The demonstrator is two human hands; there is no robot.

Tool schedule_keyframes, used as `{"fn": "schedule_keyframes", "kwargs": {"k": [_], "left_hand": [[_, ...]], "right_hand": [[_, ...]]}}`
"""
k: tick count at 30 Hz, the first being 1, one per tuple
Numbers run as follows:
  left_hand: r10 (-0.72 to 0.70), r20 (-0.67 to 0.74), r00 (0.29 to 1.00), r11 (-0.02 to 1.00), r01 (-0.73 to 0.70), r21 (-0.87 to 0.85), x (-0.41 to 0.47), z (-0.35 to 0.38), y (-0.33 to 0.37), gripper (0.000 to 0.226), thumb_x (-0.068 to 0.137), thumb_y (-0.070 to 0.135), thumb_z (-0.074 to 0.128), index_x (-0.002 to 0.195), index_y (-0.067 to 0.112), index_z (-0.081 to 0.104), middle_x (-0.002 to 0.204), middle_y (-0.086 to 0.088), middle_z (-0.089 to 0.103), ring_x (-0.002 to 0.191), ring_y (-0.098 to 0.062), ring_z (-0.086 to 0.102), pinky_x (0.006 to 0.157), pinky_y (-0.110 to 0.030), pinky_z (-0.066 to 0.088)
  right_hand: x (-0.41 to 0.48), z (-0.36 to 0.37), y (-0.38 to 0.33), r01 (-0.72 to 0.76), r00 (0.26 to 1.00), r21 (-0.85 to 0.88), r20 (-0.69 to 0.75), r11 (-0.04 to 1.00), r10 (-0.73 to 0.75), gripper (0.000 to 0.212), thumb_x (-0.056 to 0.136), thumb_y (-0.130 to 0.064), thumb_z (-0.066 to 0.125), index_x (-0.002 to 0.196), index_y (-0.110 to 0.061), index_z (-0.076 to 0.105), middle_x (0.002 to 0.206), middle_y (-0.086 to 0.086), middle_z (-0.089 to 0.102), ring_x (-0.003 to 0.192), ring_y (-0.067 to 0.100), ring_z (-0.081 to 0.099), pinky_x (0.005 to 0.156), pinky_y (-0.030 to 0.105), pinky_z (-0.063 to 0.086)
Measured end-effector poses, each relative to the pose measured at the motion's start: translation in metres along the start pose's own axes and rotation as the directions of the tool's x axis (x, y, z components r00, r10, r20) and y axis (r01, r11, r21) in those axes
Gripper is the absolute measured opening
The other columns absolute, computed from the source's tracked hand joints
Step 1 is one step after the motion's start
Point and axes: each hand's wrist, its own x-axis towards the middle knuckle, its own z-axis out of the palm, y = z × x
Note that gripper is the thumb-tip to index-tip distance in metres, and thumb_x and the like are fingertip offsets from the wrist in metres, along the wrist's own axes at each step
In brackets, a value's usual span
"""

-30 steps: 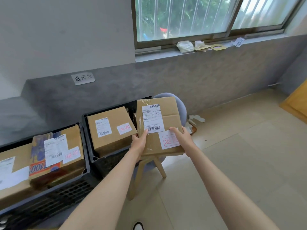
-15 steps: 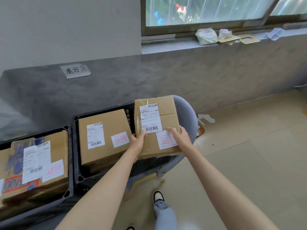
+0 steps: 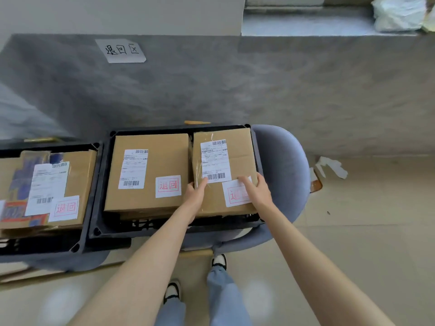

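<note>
What moved: the box (image 3: 235, 156) was up in the air by the chair half a second ago. Now it is low, inside the black crate (image 3: 98, 222).
Where the box is: in the right half of the black crate, just beside the other box (image 3: 162, 161). Their sides look like they touch.
Which way it points: its long side runs away from the person, toward the grey wall (image 3: 306, 90). It lies almost flat, top up. The white label (image 3: 215, 161) is on top, and the red stamp paper (image 3: 235, 196) is at the near end.
Things around: a grey chair (image 3: 284, 165) is under the crate and sticks out on the right. A second crate (image 3: 47, 147) with a taped box (image 3: 80, 168) stands on the left. A paper sign (image 3: 122, 51) is stuck on the wall.
In the way: the other box fills the left half, so the left side is tight.
Left hand (image 3: 195, 196): it grips the near left corner, thumb on top by the label. Its fingers are hidden.
Right hand (image 3: 257, 191): it grips the near right edge, thumb on the red stamp paper, fingers bent round the side.
</note>
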Motion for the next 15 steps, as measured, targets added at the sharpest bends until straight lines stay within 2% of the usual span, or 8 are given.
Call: {"fn": "schedule_keyframes", "kwargs": {"k": [3,5,9,15], "left_hand": [[-0.029,-0.007,1.000,1.000,0.029,0.003,0.013,0.004,-0.004,0.062,0.097,0.050,0.042,0.147,0.015,0.029,0.142,-0.003,0.046,0.124,-0.020,0.045,0.090,-0.029,0.035],[-0.040,-0.009,0.999,0.999,0.040,0.018,0.022,0.005,-0.005,0.063,0.097,0.052,0.041,0.148,0.017,0.028,0.143,-0.002,0.046,0.126,-0.021,0.045,0.095,-0.031,0.036],[-0.063,-0.006,0.998,0.998,0.063,0.029,0.037,0.010,-0.006,0.066,0.096,0.054,0.040,0.149,0.019,0.025,0.145,-0.001,0.044,0.129,-0.023,0.044,0.107,-0.039,0.035],[-0.085,-0.013,0.996,0.996,0.086,0.040,0.060,0.015,-0.009,0.066,0.097,0.054,0.037,0.151,0.020,0.021,0.148,-0.001,0.038,0.133,-0.024,0.039,0.105,-0.038,0.032]], "right_hand": [[0.015,0.005,0.007,-0.037,0.999,-0.017,0.024,0.999,0.038,0.069,0.087,-0.044,0.061,0.146,-0.023,0.032,0.126,0.000,0.059,0.111,0.017,0.058,0.086,0.030,0.047],[0.022,0.007,0.011,-0.055,0.998,-0.018,0.032,0.998,0.056,0.074,0.088,-0.044,0.061,0.149,-0.022,0.026,0.129,0.000,0.057,0.114,0.018,0.056,0.087,0.030,0.044],[0.038,0.010,0.017,-0.075,0.997,-0.015,0.032,0.997,0.076,0.074,0.086,-0.047,0.062,0.148,-0.023,0.030,0.133,-0.001,0.055,0.116,0.020,0.056,0.098,0.040,0.046],[0.058,0.016,0.022,-0.067,0.997,-0.023,0.047,0.998,0.068,0.066,0.089,-0.042,0.060,0.146,-0.023,0.033,0.128,-0.001,0.058,0.112,0.019,0.058,0.093,0.036,0.048]]}}
